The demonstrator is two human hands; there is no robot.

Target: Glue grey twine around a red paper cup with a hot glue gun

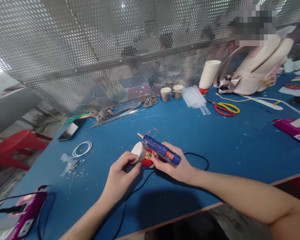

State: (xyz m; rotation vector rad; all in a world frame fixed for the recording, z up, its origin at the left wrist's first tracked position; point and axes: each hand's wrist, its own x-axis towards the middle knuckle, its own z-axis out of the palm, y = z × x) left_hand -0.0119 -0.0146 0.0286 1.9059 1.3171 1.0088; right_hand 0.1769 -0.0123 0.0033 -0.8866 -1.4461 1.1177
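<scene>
My right hand (pixel 175 165) grips a blue glue gun (pixel 160 149) with its brass nozzle pointing up and left, above a red-and-white paper cup (pixel 142 155) lying on its side on the blue table (pixel 240 143). My left hand (pixel 121 173) holds the cup's left side, fingertips on its white base. The gun's black cord (pixel 200 156) loops to the right behind my wrist and runs toward the table's near edge.
A white ring (pixel 82 148), a phone (pixel 71 129), grey cord bundles (pixel 107 112) and glue sticks (pixel 195 97) lie farther back. Stacked paper cups (pixel 208 76), scissors (pixel 226 109), a pale backpack (pixel 260 71) and magenta power strips (pixel 291 129) surround the work area. A perforated metal screen (pixel 90 50) stands behind.
</scene>
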